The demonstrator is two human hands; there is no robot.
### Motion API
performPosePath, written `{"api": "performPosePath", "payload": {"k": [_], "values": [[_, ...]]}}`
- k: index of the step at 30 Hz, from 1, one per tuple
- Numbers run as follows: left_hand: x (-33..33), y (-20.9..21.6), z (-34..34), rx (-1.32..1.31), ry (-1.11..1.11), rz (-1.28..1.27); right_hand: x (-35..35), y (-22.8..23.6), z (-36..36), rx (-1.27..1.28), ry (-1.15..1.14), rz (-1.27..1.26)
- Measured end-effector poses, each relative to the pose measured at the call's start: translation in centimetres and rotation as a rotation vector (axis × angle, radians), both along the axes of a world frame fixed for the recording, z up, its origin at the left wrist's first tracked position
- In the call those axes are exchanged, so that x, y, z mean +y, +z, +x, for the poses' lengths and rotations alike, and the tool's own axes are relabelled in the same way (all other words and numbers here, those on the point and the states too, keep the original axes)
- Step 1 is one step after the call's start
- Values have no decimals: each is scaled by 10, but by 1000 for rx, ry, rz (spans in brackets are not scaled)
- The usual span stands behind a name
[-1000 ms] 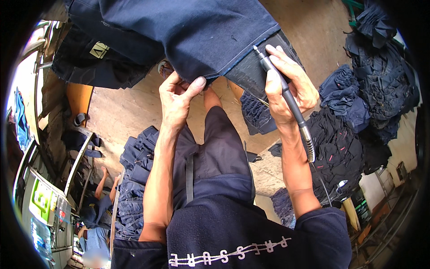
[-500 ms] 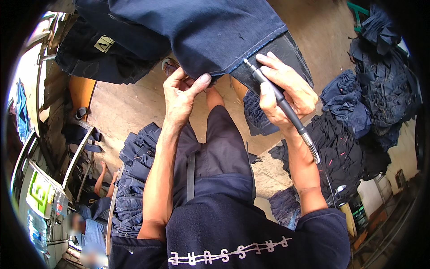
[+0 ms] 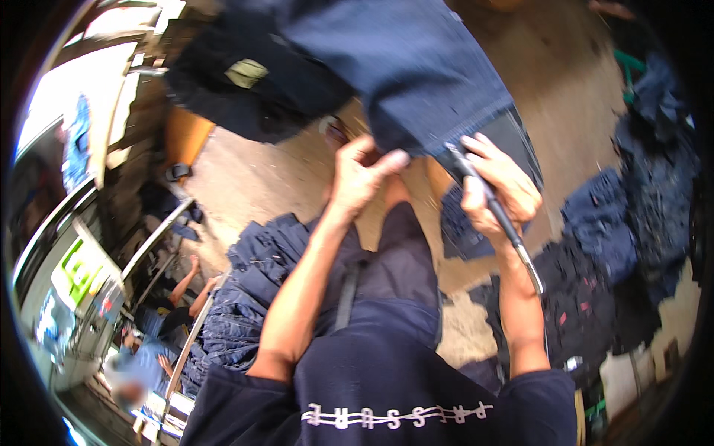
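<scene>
A dark blue denim garment is spread out in front of me, with a flat black board sticking out from under its hem. At the near corner of that hem is my left hand, thumb and fingers closed on the cloth edge. My right hand grips a pen-shaped black tool with a metal tip and a metal spring sleeve at its rear. The tip is at or just beside the hem, along the board; blur hides whether it touches.
Piled dark garments lie left of my legs. More heaps stand at the right, with black cloth nearer me. A dark garment with a yellowish patch lies far left. Other people sit at the lower left.
The whole view has shifted, so the scene sits further right and lower, and is blurred. Both hands keep their hold. The tool's tip remains near the hem.
</scene>
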State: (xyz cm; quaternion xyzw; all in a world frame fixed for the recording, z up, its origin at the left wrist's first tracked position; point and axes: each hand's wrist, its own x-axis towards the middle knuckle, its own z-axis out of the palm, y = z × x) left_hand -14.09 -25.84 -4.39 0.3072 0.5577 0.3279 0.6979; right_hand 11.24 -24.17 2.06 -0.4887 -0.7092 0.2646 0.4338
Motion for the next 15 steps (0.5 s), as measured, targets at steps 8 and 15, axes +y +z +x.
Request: {"api": "performPosePath", "payload": {"k": [8, 15], "values": [[33, 61, -79, 215, -42, 160, 24, 39, -9, 467, -681, -90], [223, 60, -143, 428, 274, 619, 60, 20, -22, -52, -604, -209]]}}
